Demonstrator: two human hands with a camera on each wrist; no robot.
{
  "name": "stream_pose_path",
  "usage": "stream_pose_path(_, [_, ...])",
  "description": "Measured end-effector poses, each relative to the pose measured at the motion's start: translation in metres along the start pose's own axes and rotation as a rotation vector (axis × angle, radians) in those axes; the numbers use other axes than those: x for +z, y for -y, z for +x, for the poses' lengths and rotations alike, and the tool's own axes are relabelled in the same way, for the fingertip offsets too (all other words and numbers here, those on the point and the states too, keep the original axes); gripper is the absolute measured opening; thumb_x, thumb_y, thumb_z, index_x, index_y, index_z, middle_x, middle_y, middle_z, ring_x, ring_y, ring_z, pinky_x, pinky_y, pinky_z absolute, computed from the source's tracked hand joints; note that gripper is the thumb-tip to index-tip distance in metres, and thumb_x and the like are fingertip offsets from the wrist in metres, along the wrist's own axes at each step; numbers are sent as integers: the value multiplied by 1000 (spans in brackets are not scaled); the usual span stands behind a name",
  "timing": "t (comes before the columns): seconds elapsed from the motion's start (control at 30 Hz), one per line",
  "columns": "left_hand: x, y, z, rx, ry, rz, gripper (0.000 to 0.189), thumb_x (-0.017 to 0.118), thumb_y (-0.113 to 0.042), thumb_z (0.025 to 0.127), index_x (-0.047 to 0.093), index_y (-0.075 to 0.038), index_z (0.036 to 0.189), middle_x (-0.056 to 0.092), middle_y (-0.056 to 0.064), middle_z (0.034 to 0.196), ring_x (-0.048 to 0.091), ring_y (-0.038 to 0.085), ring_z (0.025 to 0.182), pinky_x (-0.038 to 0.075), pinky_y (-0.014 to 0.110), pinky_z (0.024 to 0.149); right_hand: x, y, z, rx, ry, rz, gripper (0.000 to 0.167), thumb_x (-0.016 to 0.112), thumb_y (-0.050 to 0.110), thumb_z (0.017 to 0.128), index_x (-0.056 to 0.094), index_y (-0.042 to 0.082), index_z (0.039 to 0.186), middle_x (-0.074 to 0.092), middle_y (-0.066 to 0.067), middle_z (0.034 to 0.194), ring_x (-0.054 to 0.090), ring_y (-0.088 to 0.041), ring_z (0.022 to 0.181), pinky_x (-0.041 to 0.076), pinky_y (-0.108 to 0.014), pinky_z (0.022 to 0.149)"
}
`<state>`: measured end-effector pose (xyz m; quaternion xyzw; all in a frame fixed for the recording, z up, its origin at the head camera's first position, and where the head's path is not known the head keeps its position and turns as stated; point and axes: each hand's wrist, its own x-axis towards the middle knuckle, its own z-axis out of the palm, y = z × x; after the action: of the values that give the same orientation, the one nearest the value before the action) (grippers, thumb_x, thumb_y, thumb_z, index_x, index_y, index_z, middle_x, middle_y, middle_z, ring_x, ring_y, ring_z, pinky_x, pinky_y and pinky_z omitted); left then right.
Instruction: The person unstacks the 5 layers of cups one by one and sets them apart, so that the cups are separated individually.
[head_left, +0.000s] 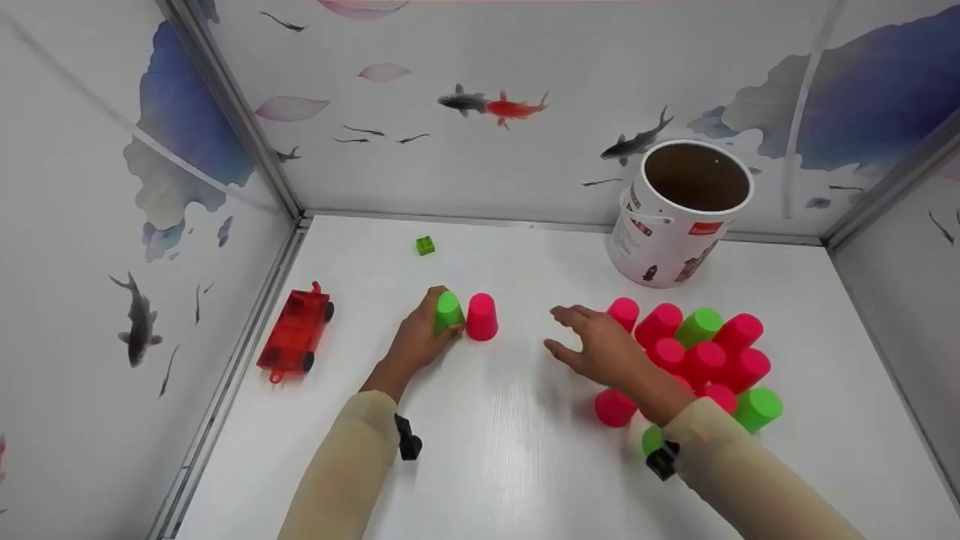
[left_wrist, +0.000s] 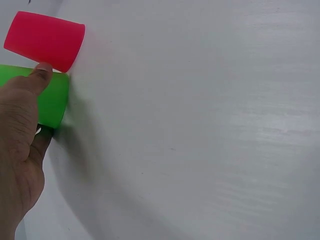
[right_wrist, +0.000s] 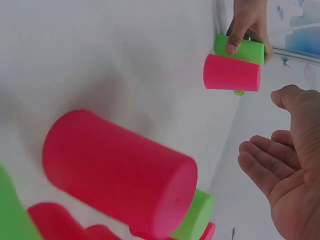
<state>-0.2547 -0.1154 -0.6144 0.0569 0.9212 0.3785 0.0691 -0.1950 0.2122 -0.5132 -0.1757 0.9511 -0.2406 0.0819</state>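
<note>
A green cup (head_left: 448,310) stands upside down on the white table, and my left hand (head_left: 421,334) grips it with thumb and fingers around its sides. Right beside it is an upside-down pink cup (head_left: 481,318), which the thumb side nearly meets in the left wrist view. My right hand (head_left: 600,346) is held in the air with fingers spread and nothing in it. Below and beyond that hand is a group of pink cups (head_left: 705,361) and green cups (head_left: 759,409), also upside down; the right forearm hides some of them.
A red toy car (head_left: 296,330) is on the table's left side. A small green toy brick (head_left: 425,245) lies near the back wall. At the back right stands a white bucket (head_left: 652,247) with a handle. Printed walls (head_left: 480,165) enclose the table at the back and sides.
</note>
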Motion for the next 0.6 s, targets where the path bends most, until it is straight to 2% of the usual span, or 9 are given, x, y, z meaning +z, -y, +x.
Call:
stream_pose_path(0.13, [0,0,0,1,-2,-10,71,79,-32,105,36,-26,161,63,13,146,62,34,134,52,56,122,13,10,28,6,-33,81,66,80,36,103,56,13,161,65,-14,156,68,-37,139,63,-53,109])
stream_pose_path(0.27, [0,1,1,10,-3,-6,70,78,-31,105,36,-26,160,64,12,146,62,33,134,52,56,122,28,20,49,2,-26,133,70,79,33,104,50,11,165,59,-17,162,64,-40,144,59,-53,114])
stream_pose_path(0.37, [1,2,1,16,-2,-4,71,80,-32,104,36,-27,160,63,11,147,63,33,135,52,56,122,40,27,61,2,-29,163,75,80,31,104,46,11,167,56,-17,165,62,-40,146,58,-52,116])
stream_pose_path(0.6, [1,4,1,16,1,-5,73,80,-34,104,36,-27,161,62,12,150,62,34,138,52,56,123,66,42,82,34,-95,274,85,86,26,99,41,9,170,53,-16,168,60,-39,150,58,-49,116])
